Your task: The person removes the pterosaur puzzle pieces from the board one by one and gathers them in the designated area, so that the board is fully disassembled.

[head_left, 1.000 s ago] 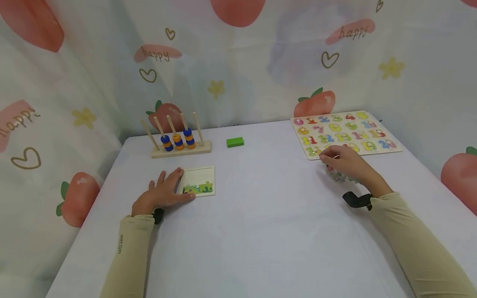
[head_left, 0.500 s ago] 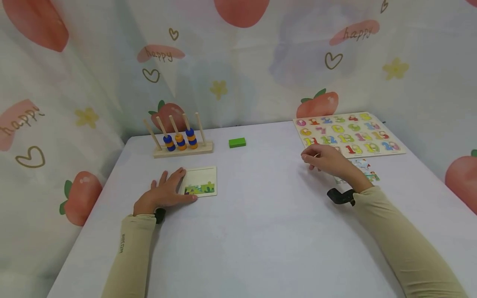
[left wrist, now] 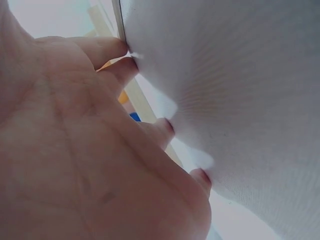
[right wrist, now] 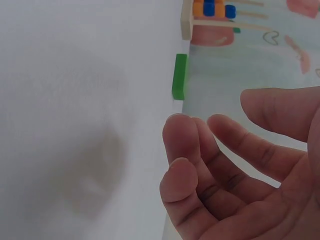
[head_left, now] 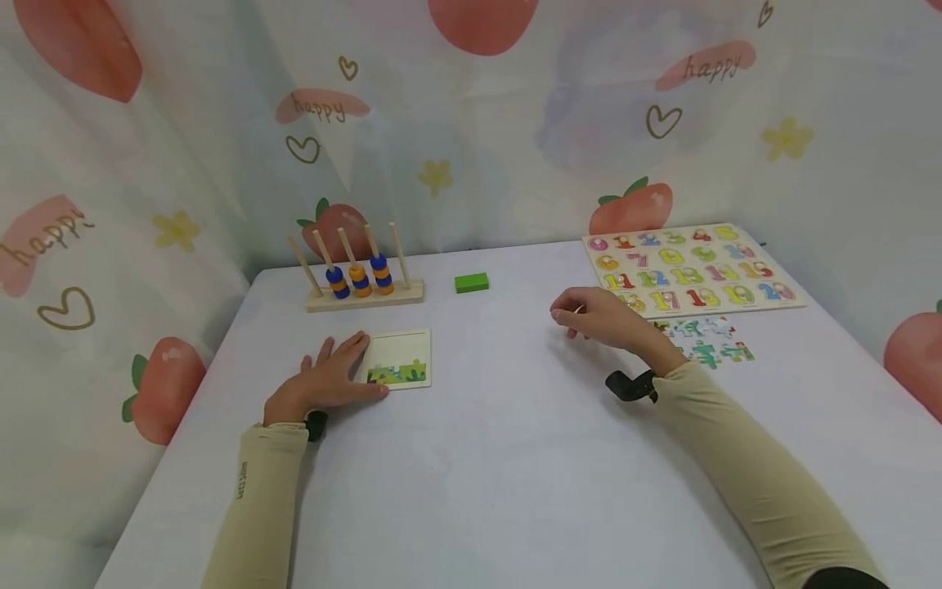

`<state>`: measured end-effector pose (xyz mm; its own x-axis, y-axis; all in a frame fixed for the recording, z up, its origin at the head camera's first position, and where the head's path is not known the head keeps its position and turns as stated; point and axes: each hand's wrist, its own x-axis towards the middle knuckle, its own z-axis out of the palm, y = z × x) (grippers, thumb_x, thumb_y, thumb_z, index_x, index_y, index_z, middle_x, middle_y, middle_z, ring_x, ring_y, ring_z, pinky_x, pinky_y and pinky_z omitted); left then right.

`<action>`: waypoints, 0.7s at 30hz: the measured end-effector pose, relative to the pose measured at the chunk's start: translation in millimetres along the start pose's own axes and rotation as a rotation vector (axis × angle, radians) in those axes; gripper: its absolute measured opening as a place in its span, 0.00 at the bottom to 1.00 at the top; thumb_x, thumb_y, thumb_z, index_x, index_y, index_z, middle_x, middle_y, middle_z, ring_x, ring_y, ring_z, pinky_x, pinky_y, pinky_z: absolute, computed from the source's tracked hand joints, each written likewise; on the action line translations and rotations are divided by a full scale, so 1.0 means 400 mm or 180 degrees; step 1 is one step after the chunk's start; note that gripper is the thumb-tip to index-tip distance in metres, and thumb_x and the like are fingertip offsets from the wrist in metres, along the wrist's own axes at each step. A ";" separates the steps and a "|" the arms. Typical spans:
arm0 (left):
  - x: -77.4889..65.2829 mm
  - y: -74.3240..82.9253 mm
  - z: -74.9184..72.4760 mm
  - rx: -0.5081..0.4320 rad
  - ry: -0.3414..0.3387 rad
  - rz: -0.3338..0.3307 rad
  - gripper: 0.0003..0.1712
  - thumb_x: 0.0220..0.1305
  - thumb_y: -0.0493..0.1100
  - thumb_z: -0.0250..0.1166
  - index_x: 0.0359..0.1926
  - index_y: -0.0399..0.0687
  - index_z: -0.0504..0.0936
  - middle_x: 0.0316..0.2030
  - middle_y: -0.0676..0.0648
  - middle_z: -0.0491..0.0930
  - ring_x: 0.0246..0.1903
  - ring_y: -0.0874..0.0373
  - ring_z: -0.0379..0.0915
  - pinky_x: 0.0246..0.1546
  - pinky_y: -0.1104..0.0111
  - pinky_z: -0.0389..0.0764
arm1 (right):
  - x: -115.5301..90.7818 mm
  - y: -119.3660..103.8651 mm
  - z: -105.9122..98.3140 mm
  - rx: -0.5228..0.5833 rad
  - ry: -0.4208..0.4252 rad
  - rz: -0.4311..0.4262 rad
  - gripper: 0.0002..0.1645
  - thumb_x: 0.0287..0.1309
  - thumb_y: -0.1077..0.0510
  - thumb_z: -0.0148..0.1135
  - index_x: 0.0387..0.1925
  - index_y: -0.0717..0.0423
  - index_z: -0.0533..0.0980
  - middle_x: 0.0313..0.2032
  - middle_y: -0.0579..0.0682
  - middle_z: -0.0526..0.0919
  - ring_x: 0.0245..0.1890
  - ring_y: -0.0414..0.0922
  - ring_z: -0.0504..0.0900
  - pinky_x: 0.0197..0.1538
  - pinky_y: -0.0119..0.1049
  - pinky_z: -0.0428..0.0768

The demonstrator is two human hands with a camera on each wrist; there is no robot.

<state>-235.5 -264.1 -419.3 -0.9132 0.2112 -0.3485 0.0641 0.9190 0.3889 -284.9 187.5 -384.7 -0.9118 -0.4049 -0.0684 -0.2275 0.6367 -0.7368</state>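
A small wooden puzzle tray (head_left: 398,343) lies on the table left of centre, with green picture pieces along its bottom. The left hand (head_left: 324,388) rests at its left side, thumb at the lower edge and index finger at the upper left corner. In the left wrist view, that hand's spread fingertips (left wrist: 165,127) touch the white cloth. The right hand (head_left: 607,319) is over the table between tray and loose pieces. In the right wrist view its fingers (right wrist: 180,135) are loosely bent, the thumb apart, with nothing visible between them. Several loose jigsaw pieces (head_left: 705,353) lie behind it.
A wooden bead abacus (head_left: 365,301) with blue and orange beads stands at the back left. To its right lies a green block (head_left: 472,283). A number puzzle board (head_left: 692,270) lies at the back right, beyond the loose pieces. Patterned cloth (head_left: 471,147) hangs behind the table.
The right hand has moved left, away from the loose pieces, uncovering them and the number board's near edge. The left hand stays at the tray. The head view has shifted slightly.
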 end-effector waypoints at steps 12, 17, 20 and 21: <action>0.005 -0.001 0.002 -0.0026 -0.0001 0.0012 0.67 0.63 0.70 0.71 0.87 0.42 0.46 0.86 0.38 0.41 0.81 0.27 0.24 0.72 0.24 0.32 | 0.051 -0.066 0.076 0.0102 -0.0235 -0.0251 0.19 0.78 0.54 0.60 0.58 0.65 0.80 0.47 0.60 0.84 0.40 0.51 0.85 0.43 0.39 0.81; 0.007 -0.002 0.001 -0.0069 0.0008 0.0003 0.66 0.64 0.69 0.71 0.87 0.43 0.46 0.86 0.39 0.41 0.82 0.28 0.23 0.72 0.25 0.31 | 0.069 -0.096 0.108 0.0113 -0.0308 -0.0324 0.17 0.78 0.56 0.60 0.57 0.64 0.81 0.45 0.59 0.84 0.40 0.51 0.85 0.43 0.40 0.81; 0.003 0.001 -0.002 -0.0080 0.0011 0.0005 0.66 0.64 0.69 0.71 0.87 0.43 0.46 0.86 0.39 0.41 0.82 0.28 0.23 0.72 0.25 0.30 | 0.080 -0.113 0.128 0.0118 -0.0348 -0.0349 0.15 0.77 0.56 0.61 0.56 0.62 0.81 0.44 0.57 0.84 0.39 0.51 0.85 0.41 0.39 0.80; 0.001 0.002 -0.002 -0.0084 0.0014 0.0009 0.67 0.64 0.69 0.71 0.87 0.42 0.46 0.86 0.39 0.41 0.81 0.28 0.23 0.72 0.25 0.30 | 0.083 -0.119 0.135 0.0116 -0.0360 -0.0352 0.15 0.77 0.57 0.62 0.55 0.62 0.81 0.44 0.56 0.84 0.39 0.51 0.86 0.41 0.39 0.80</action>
<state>-236.3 -263.7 -418.4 -0.9148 0.2122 -0.3437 0.0560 0.9093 0.4124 -285.7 108.2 -388.2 -0.8371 -0.5438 -0.0592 -0.3099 0.5607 -0.7678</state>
